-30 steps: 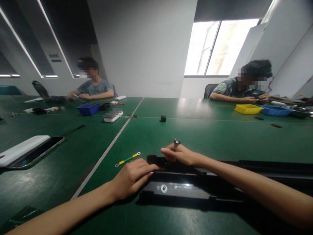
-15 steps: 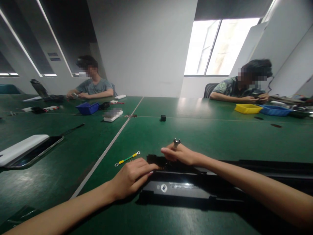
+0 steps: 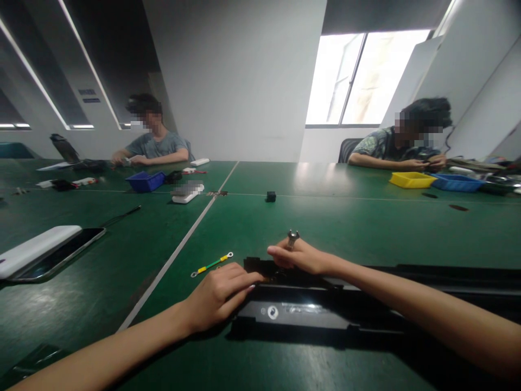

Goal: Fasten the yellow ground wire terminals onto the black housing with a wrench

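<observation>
A long black housing with a trough-like shape and a round white mark lies on the green table. My left hand grips its left end, thumb and index finger against the edge. Above the trough, my right hand is closed around an open-end wrench. The forked jaw of the wrench sticks up out of the fist; its lower end is lost in the dark trough. A green-and-yellow ground wire with ring terminals lies just beyond my left hand. Small parts under my fingertips are too dark to make out.
A white case and a phone lie at the left. Farther off are a small black block, a blue bin, a yellow bin and another blue tray. Two people sit across the table.
The view has shifted very slightly. Both hands, the wrench and the black housing stay practically where they were.
</observation>
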`<state>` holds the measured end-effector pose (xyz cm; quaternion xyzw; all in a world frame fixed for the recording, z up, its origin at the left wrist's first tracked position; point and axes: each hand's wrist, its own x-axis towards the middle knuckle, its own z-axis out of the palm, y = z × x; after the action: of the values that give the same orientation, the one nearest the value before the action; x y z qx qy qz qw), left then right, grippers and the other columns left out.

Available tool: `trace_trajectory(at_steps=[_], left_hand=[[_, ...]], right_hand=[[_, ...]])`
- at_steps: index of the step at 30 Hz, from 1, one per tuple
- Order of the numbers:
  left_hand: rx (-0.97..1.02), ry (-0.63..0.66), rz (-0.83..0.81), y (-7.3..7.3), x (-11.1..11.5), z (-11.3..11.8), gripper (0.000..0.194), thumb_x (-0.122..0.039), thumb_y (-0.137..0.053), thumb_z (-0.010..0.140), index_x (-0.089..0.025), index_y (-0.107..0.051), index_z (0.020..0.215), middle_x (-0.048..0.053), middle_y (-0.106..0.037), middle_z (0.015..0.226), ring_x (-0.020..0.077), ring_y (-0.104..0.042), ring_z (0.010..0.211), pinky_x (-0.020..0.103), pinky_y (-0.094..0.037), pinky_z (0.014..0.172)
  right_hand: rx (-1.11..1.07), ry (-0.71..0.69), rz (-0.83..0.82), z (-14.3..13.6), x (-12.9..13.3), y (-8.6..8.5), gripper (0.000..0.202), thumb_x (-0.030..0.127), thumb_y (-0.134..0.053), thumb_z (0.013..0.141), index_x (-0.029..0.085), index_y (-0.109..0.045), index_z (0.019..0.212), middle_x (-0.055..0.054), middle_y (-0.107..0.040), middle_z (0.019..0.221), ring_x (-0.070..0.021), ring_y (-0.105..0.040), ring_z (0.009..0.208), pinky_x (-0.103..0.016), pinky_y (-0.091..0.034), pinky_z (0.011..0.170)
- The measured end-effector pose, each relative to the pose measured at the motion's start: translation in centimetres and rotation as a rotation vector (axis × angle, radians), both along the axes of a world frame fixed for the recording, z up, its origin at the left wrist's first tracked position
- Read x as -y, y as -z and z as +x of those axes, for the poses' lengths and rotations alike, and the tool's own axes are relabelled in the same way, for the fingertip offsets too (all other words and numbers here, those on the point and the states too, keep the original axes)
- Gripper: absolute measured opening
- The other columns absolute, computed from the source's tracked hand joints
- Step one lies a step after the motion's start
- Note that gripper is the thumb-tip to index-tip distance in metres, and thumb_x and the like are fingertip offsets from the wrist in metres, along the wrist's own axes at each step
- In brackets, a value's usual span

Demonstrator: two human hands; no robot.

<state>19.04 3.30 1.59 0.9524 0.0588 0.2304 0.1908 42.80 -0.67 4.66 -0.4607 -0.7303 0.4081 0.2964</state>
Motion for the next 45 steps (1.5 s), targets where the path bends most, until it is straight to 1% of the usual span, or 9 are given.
trace_trajectory(at_steps=[9, 16, 25, 32, 41, 45], left_hand=[[0.000, 0.000, 0.004, -0.08, 0.03, -0.06, 0.030, -0.018, -0.036, 0.096, -0.016, -0.053, 0.120, 0.009, -0.062, 0.098, 0.0196, -0.055, 0.088, 0.032, -0.045, 0.079], [-0.009, 0.003, -0.003, -0.06, -0.04, -0.08, 0.030, -0.019, -0.036, 0.096, -0.016, -0.053, 0.121, 0.009, -0.062, 0.100, 0.0202, -0.055, 0.089, 0.033, -0.044, 0.079], [0.003, -0.003, 0.011, -0.12, 0.05, -0.03, 0.031, -0.020, -0.035, 0.097, -0.016, -0.054, 0.121, 0.009, -0.063, 0.097, 0.0198, -0.056, 0.088, 0.032, -0.046, 0.078], [-0.004, 0.000, 0.004, -0.04, 0.03, -0.05, 0.030, -0.020, -0.036, 0.096, -0.016, -0.053, 0.121, 0.009, -0.063, 0.097, 0.0202, -0.056, 0.088, 0.032, -0.045, 0.078], [0.001, -0.003, 0.009, -0.12, 0.04, -0.05, 0.030, -0.019, -0.036, 0.096, -0.017, -0.053, 0.121, 0.008, -0.062, 0.097, 0.0196, -0.055, 0.088, 0.031, -0.044, 0.078], [-0.007, -0.006, 0.006, -0.15, 0.12, -0.09, 0.029, -0.019, -0.036, 0.096, -0.017, -0.053, 0.120, 0.008, -0.062, 0.097, 0.0199, -0.055, 0.087, 0.032, -0.044, 0.078]], right_hand=[[-0.007, -0.012, -0.003, -0.05, 0.05, -0.22, 0.059, 0.064, -0.039, 0.085, 0.016, -0.041, 0.053, 0.005, -0.037, 0.048, -0.0064, -0.032, 0.045, -0.022, -0.026, 0.045], [-0.018, -0.013, -0.008, -0.09, 0.02, -0.14, 0.057, 0.062, -0.038, 0.087, 0.016, -0.042, 0.053, 0.005, -0.037, 0.048, -0.0065, -0.031, 0.045, -0.023, -0.026, 0.045], [0.021, 0.003, 0.056, -0.10, -0.09, -0.07, 0.058, 0.064, -0.036, 0.087, 0.017, -0.037, 0.053, 0.006, -0.032, 0.049, -0.0066, -0.027, 0.046, -0.023, -0.024, 0.045], [0.107, 0.010, 0.062, -0.49, 0.15, -0.67, 0.056, 0.060, -0.039, 0.087, 0.015, -0.045, 0.055, 0.004, -0.040, 0.049, -0.0076, -0.035, 0.047, -0.022, -0.030, 0.046], [0.148, -0.047, 0.109, -0.49, 0.17, -0.62, 0.052, 0.055, -0.042, 0.088, 0.014, -0.047, 0.055, 0.004, -0.040, 0.050, -0.0072, -0.035, 0.048, -0.020, -0.028, 0.044], [0.161, -0.036, 0.101, -0.52, 0.23, -0.74, 0.052, 0.055, -0.043, 0.088, 0.014, -0.048, 0.055, 0.003, -0.042, 0.048, -0.0072, -0.037, 0.047, -0.019, -0.029, 0.044]])
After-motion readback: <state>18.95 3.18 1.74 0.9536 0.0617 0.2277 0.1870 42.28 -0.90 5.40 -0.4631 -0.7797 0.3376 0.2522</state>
